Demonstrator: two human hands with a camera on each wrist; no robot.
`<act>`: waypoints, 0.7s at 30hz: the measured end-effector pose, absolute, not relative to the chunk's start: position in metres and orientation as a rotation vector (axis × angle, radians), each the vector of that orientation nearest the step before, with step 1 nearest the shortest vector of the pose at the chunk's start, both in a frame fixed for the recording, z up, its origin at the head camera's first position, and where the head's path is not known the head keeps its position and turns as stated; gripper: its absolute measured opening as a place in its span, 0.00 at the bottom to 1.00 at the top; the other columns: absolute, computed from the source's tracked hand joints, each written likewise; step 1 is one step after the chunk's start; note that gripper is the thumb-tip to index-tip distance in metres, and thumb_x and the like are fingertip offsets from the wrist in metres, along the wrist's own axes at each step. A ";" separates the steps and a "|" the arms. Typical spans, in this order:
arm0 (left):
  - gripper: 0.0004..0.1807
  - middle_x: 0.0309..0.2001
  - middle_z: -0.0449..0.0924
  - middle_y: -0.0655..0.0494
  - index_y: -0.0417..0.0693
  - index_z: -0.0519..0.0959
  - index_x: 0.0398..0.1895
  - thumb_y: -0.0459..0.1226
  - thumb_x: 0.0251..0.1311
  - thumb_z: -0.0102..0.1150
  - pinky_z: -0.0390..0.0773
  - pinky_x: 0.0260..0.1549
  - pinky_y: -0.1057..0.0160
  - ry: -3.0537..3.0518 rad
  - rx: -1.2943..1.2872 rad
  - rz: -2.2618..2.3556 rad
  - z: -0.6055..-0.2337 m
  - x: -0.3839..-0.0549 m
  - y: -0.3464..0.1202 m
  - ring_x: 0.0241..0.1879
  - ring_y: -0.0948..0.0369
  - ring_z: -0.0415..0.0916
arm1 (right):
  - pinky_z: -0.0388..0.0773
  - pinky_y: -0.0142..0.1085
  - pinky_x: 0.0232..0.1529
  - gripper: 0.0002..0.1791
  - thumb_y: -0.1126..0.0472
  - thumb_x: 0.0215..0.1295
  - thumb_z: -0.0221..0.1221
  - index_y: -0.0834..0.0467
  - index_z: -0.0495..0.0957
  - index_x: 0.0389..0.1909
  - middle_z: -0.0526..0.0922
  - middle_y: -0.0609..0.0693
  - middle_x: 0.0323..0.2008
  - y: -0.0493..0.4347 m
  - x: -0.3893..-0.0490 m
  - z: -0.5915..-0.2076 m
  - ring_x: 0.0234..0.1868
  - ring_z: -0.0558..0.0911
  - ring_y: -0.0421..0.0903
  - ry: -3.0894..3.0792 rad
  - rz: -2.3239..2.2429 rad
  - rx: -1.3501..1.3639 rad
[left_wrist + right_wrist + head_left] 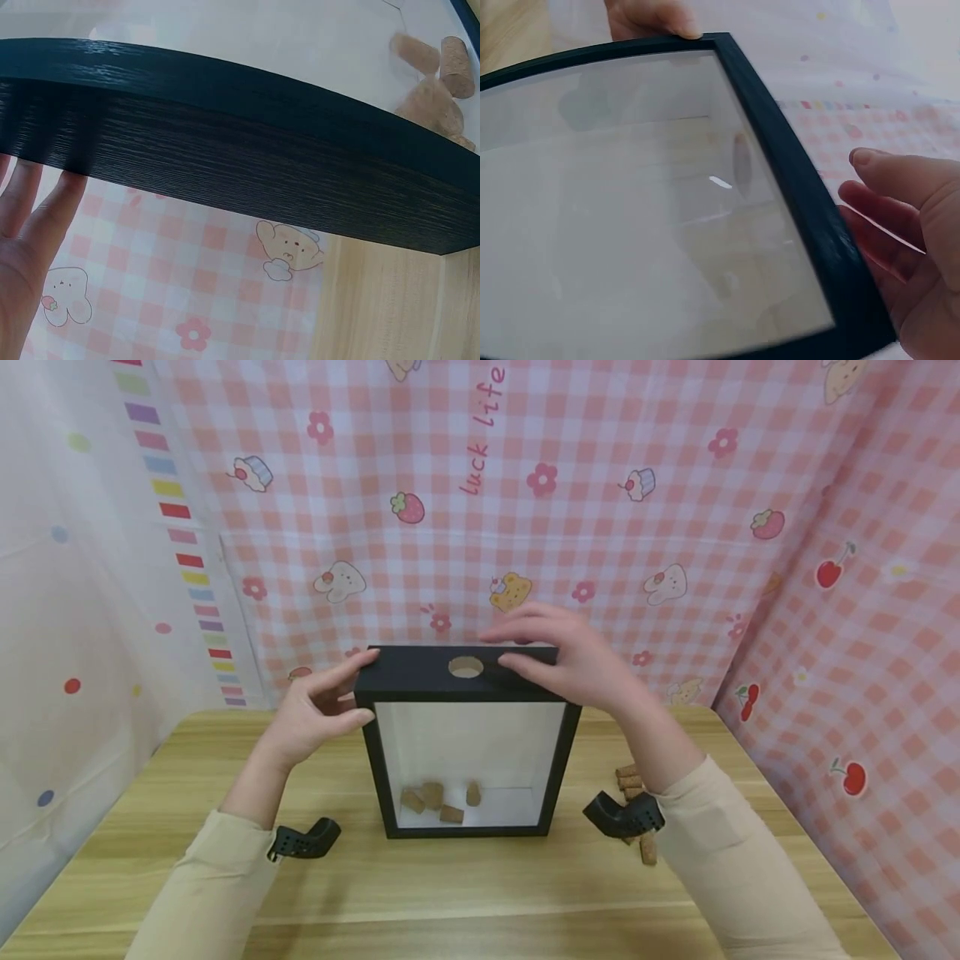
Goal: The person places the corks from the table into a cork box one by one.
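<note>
A black-framed shadow box [408, 670] with a clear front stands upright on the table. Its top has a round hole, and several corks [432, 795] lie at the bottom inside. My left hand [303, 714] grips the upper left corner, thumb at the front edge and fingers along the side. The left wrist view shows these fingertips [64, 191] at the back edge of the black side. Over the right part of the top is my right hand [577, 660], fingers loosely spread, thumb close to the hole. In the right wrist view, nothing shows between its thumb and fingers [885, 206].
More corks [648, 849] lie on the wooden table [480, 902] to the right of the box, partly hidden by my right wrist and its black camera mount [624, 815]. A pink checked cloth [585, 535] hangs behind the table.
</note>
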State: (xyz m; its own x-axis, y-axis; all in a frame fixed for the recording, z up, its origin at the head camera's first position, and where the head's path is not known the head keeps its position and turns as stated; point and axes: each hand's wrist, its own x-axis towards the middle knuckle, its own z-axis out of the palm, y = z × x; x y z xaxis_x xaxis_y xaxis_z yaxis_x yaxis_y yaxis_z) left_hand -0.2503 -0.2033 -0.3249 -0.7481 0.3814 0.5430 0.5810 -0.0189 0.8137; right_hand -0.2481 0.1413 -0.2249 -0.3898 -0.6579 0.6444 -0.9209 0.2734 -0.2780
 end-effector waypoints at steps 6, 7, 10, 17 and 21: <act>0.36 0.74 0.56 0.41 0.44 0.69 0.71 0.19 0.57 0.62 0.76 0.53 0.65 -2.085 -1.032 -1.851 -0.326 -0.250 -0.204 0.66 0.65 0.67 | 0.74 0.37 0.49 0.20 0.76 0.56 0.67 0.62 0.84 0.50 0.84 0.50 0.48 0.168 -0.231 -0.231 0.51 0.79 0.45 -2.087 0.925 1.373; 0.36 0.74 0.57 0.42 0.44 0.69 0.71 0.19 0.57 0.62 0.76 0.53 0.65 -2.083 -1.034 -1.852 -0.326 -0.250 -0.204 0.66 0.65 0.67 | 0.75 0.36 0.48 0.20 0.77 0.55 0.67 0.63 0.84 0.50 0.85 0.50 0.48 0.173 -0.228 -0.233 0.51 0.80 0.45 -2.079 0.925 1.368; 0.37 0.73 0.61 0.45 0.43 0.69 0.71 0.19 0.57 0.62 0.76 0.53 0.65 -2.073 -1.041 -1.860 -0.325 -0.250 -0.203 0.64 0.64 0.70 | 0.74 0.33 0.48 0.21 0.77 0.54 0.68 0.63 0.84 0.50 0.85 0.51 0.47 0.189 -0.220 -0.238 0.46 0.79 0.44 -2.060 0.944 1.376; 0.36 0.74 0.56 0.39 0.44 0.69 0.71 0.19 0.57 0.61 0.76 0.53 0.65 -2.077 -1.034 -1.860 -0.325 -0.249 -0.202 0.66 0.65 0.67 | 0.71 0.35 0.59 0.23 0.75 0.54 0.68 0.62 0.83 0.53 0.85 0.52 0.49 0.225 -0.202 -0.256 0.52 0.80 0.44 -2.117 0.975 1.298; 0.36 0.74 0.54 0.36 0.46 0.70 0.71 0.18 0.57 0.60 0.77 0.51 0.66 -2.067 -1.039 -1.870 -0.325 -0.248 -0.202 0.64 0.65 0.70 | 0.71 0.33 0.59 0.27 0.80 0.50 0.68 0.63 0.82 0.55 0.85 0.53 0.49 0.242 -0.196 -0.271 0.53 0.80 0.41 -2.157 1.003 1.220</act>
State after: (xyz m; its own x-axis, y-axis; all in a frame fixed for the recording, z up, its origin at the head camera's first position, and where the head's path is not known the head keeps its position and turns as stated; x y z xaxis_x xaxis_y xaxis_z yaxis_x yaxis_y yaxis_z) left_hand -0.2482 -0.2016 -0.3254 -0.7437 0.3775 0.5517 0.5865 -0.0274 0.8095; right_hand -0.1961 0.2420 -0.2710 -0.4980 -0.5274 0.6883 -0.8662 0.3392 -0.3668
